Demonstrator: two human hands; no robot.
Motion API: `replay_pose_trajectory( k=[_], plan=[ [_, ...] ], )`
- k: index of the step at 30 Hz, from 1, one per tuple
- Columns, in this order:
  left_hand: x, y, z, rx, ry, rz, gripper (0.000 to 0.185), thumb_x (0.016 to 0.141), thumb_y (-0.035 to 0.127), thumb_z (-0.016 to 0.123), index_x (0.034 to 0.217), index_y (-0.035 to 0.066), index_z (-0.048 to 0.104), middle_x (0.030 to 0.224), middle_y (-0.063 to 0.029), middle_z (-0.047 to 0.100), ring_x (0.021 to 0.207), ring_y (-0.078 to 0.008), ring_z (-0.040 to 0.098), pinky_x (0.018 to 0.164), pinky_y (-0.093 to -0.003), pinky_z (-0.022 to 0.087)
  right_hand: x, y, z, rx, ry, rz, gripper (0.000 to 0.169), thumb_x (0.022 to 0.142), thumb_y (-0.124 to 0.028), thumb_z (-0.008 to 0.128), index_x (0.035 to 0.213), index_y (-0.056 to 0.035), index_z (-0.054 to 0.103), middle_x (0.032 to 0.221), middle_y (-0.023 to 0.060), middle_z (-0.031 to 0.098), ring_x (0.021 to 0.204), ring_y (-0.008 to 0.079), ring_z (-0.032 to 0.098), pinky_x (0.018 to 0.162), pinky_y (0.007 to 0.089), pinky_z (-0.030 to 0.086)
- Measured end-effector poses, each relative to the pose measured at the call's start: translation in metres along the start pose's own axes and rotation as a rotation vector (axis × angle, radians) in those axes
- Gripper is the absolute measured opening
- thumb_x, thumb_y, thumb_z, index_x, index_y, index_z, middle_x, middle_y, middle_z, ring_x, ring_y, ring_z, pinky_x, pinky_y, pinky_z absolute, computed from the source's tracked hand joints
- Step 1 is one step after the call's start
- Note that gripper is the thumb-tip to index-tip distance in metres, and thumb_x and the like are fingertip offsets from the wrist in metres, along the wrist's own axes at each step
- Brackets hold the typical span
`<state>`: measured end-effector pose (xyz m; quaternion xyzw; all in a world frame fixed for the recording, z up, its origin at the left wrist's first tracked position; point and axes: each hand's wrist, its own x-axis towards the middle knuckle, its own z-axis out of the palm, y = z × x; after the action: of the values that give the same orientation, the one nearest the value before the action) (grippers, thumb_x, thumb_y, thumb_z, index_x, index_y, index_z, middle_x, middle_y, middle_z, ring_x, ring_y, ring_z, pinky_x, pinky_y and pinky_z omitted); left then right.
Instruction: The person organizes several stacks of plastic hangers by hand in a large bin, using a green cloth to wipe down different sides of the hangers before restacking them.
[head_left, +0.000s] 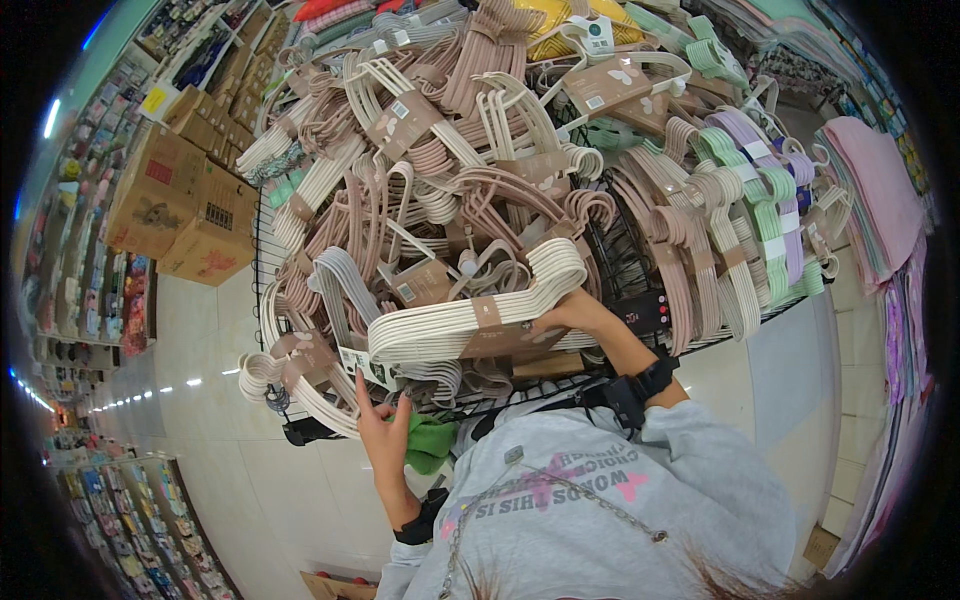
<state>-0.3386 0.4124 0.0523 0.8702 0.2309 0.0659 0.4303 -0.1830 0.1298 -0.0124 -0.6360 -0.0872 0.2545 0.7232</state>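
My right hand (574, 311) grips a bundle of white plastic clothes hangers (442, 319) near its hooks. A brown paper sleeve (486, 311) wraps the bundle's middle. My left hand (386, 431) is below the bundle's left end, index finger and thumb apart, holding nothing that I can see. Its index fingertip is near a white tag (367, 367) attached to grey hangers (345, 289); whether they touch is unclear. A green cloth (431, 442) hangs just right of this hand. Under the held bundle lies a heap of pink hangers (360, 210) and white hangers (315, 390).
The heap fills a black wire basket (259, 277). Hanger bundles in pink, white, green (772, 232) and purple hang along its right side. Cardboard boxes (210, 217) are stacked at left, beside stocked shelves (97, 217). Folded pink textiles (874, 195) hang at right. Tiled floor (210, 360) surrounds the basket.
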Motion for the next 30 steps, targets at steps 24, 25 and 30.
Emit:
replay_pose_trajectory(
  k=[24, 25, 30],
  plan=[
    [-0.042, 0.019, -0.07, -0.64, 0.678, 0.227, 0.122, 0.048, 0.082, 0.047, 0.13, -0.003, 0.019, 0.086, -0.0102, 0.058, 0.071, -0.0153, 0.057, 0.062, -0.0223, 0.045, 0.012, -0.093, 0.077, 0.01, -0.488, -0.175, 0.034, 0.056, -0.003, 0.072, 0.086, -0.0015, 0.055, 0.083, 0.0027, 0.054, 0.079, 0.0128, 0.05, 0.07, 0.0267, 0.04],
    [-0.054, 0.009, -0.085, -0.556, 0.592, 0.226, 0.122, 0.047, 0.083, 0.047, 0.129, -0.004, 0.022, 0.091, -0.0119, 0.058, 0.077, -0.0165, 0.058, 0.065, -0.0225, 0.045, 0.014, -0.096, 0.084, -0.08, -0.523, -0.259, 0.033, 0.058, -0.005, 0.072, 0.086, -0.0008, 0.055, 0.083, 0.0037, 0.054, 0.08, 0.0138, 0.051, 0.07, 0.0272, 0.04],
    [-0.123, -0.041, -0.117, -0.237, 0.552, 0.095, 0.087, 0.056, 0.052, 0.069, 0.114, -0.006, 0.04, 0.103, -0.0102, 0.05, 0.078, -0.0147, 0.055, 0.069, -0.0245, 0.043, 0.032, -0.123, 0.126, -0.389, -0.747, -0.49, 0.034, 0.067, -0.015, 0.07, 0.093, 0.0007, 0.055, 0.085, 0.0085, 0.054, 0.081, 0.0193, 0.052, 0.071, 0.0291, 0.042]
  ],
)
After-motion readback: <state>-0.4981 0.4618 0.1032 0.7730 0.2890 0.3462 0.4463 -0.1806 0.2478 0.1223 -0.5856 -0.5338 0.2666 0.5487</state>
